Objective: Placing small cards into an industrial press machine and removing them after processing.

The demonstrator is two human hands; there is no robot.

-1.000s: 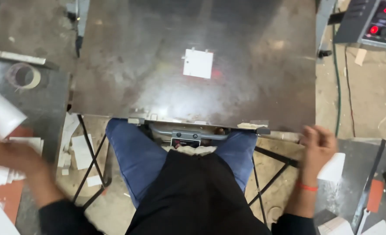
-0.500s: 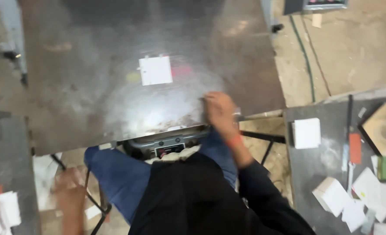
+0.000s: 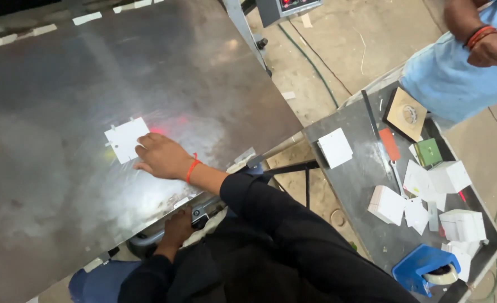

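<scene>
A small white square card point(image 3: 125, 138) lies on a large grey metal plate point(image 3: 80, 84), with a red glow of light just beyond it. My right hand point(image 3: 158, 157), a red thread at its wrist, rests flat on the plate and its fingertips touch the card's near right corner. My left hand point(image 3: 176, 229) is below the plate's near edge, curled around a dark handle or bar of the machine point(image 3: 198, 213); its fingers are partly hidden.
A grey side table point(image 3: 366, 224) at right holds stacks of white cards point(image 3: 387, 204), a white square point(image 3: 334, 147), a green box point(image 3: 429, 152), a brown pad point(image 3: 406, 114) and a blue tape dispenser point(image 3: 425, 268). Another person's hand point(image 3: 489, 49) and blue clothing show top right. A control box point(image 3: 285, 7) stands above.
My right hand has moved from the plate's near edge up to the white card. My left hand has come up to the handle under the plate. The view has swung right.
</scene>
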